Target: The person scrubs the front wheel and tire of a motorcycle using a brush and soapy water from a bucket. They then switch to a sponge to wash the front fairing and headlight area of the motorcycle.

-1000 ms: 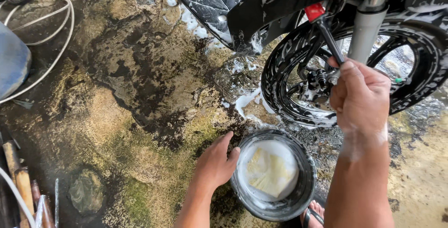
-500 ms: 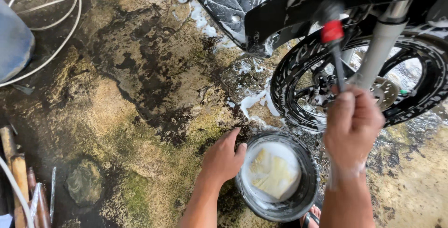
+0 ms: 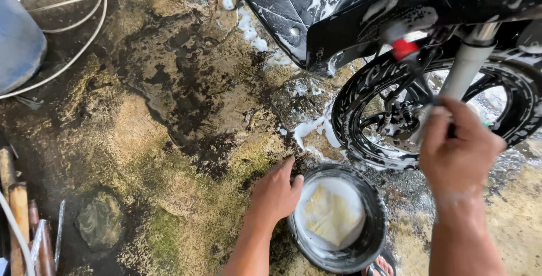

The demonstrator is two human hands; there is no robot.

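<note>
Wet, stained concrete floor [image 3: 169, 140], dark patches and greenish film, foam streaks near the wheel. Left hand [image 3: 275, 192] rests flat on the floor with its fingers [image 3: 285, 170] spread and pressed against the rim of a black bucket [image 3: 372, 236], holding nothing; the hand looks like a brace for a crouched body and a steady for the bucket. The bucket sits on the floor just below the soapy front wheel [image 3: 361, 123] of a black motorbike [image 3: 350, 22], close enough for an easy dip; inside lies a yellowish cloth [image 3: 330, 216] in milky suds. Right hand [image 3: 460, 151] is raised in front of the wheel, fingers curled tight round a thin dark-shafted tool [image 3: 418, 78] with a red part near its top, its lower end aimed at the hub and brake parts between the spokes. The silver fork leg [image 3: 468, 67] stands just beside the hand, so working room is narrow: tyre edge on one side, fork on the other, fairing overhead. Open floor lies to the left. Far left, a white hose [image 3: 84, 44] coils around a blue-grey container [image 3: 20, 44]; rusty pipes [image 3: 14, 214] lie at the lower left edge, well apart from both hands.
</note>
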